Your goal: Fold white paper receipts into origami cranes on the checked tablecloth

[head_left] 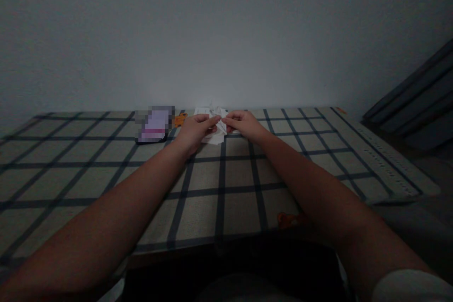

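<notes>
Both arms reach forward over the table to a piece of folded white paper. My left hand pinches its left side between thumb and fingers. From the other side, my right hand grips the paper with thumb and fingertips close to the left thumb. More white paper lies beneath and behind the hands, partly covered by them. The dim light and small size hide the exact shape of the folds.
A phone with a lit, blurred screen sits left of the hands. The checked tablecloth has orange bear prints. A plain wall rises at the table's far edge. Dark folded material stands at the right.
</notes>
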### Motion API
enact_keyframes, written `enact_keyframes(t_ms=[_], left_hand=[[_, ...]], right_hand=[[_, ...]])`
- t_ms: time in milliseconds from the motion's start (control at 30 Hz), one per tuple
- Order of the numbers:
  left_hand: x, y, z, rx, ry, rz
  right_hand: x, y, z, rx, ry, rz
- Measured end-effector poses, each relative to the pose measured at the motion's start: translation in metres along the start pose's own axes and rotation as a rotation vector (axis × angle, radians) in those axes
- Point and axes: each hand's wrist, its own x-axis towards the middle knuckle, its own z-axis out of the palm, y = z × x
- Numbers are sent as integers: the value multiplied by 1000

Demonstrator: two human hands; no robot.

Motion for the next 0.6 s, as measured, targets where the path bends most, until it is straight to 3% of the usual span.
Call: enact_keyframes(t_ms=[333, 600], left_hand=[[-9, 12, -2, 389, 111, 228], [-10, 15, -3, 502, 84, 319]], right_hand=[[-2, -6, 5, 34, -54, 55], [-3, -3, 2, -24, -83, 48]])
